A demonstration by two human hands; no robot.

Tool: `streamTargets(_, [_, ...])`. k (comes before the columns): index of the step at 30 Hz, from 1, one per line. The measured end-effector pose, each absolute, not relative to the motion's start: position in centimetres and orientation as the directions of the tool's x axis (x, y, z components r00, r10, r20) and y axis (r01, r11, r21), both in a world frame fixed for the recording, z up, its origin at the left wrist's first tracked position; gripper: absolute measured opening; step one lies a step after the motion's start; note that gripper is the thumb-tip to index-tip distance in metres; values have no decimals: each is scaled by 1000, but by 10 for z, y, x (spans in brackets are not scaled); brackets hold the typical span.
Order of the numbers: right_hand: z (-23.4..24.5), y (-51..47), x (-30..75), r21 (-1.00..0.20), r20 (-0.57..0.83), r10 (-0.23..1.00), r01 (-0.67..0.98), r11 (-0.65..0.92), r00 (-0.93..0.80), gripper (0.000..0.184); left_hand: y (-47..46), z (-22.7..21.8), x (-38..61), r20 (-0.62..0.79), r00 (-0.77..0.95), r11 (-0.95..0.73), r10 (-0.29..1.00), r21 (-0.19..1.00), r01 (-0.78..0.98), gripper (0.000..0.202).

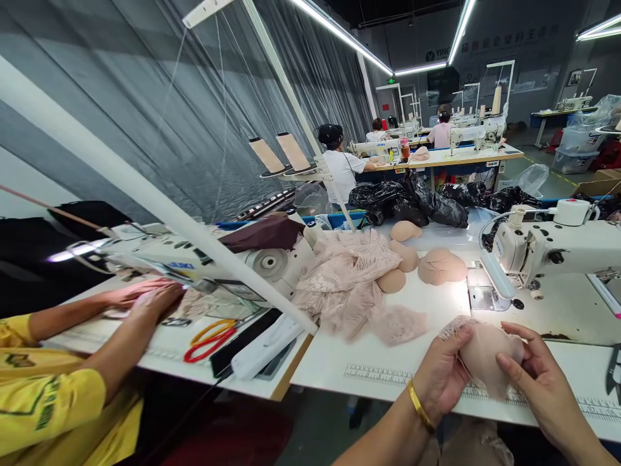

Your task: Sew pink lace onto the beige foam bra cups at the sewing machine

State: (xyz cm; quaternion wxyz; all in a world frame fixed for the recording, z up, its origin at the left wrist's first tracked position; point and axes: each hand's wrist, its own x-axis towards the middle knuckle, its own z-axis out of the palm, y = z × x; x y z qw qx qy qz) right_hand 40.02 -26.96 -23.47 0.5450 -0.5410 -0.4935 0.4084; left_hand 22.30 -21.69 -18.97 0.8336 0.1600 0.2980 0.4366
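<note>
Between my two hands is a beige bra cup (pixel 485 359) with a lace edge, raised over the front of the white sewing table (pixel 330 362). My left hand (pixel 444 375), with a gold bracelet at the wrist, pinches the cup's left side, thumb on top. On the other side my right hand (pixel 538 375) grips it with thumb and fingers. Beyond my hands stands a sewing machine (pixel 543 252) with its lamp lit. Left of its needle area lie several foam bra cups (pixel 441 266) and a heap of beige lace (pixel 347 278). A small lace piece (pixel 400 323) lies nearer me.
At left, a co-worker in a yellow shirt (pixel 63 401) works at another sewing machine (pixel 194 262). Scissors (pixel 211 340) lie on that table. A slanting white pole (pixel 160 207) crosses between us. Black plastic bags (pixel 412 200) sit behind my table; dark snips (pixel 614 375) lie far right.
</note>
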Motion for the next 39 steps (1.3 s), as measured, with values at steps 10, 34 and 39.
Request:
streamTargets(10, [-228, -276, 391, -994, -21, 995, -111, -10, 101, 78, -210, -179, 229, -306, 431, 520, 849, 627, -580, 44])
streamTargets(34, [-216, -184, 487, -145, 403, 692, 704, 695, -600, 38, -111, -156, 231, -65, 990, -928, 126, 346, 141, 7])
streamTargets(39, [-210, -181, 484, -213, 357, 748, 731, 648, -559, 34, -112, -156, 230, -47, 988, -917, 146, 368, 153, 8])
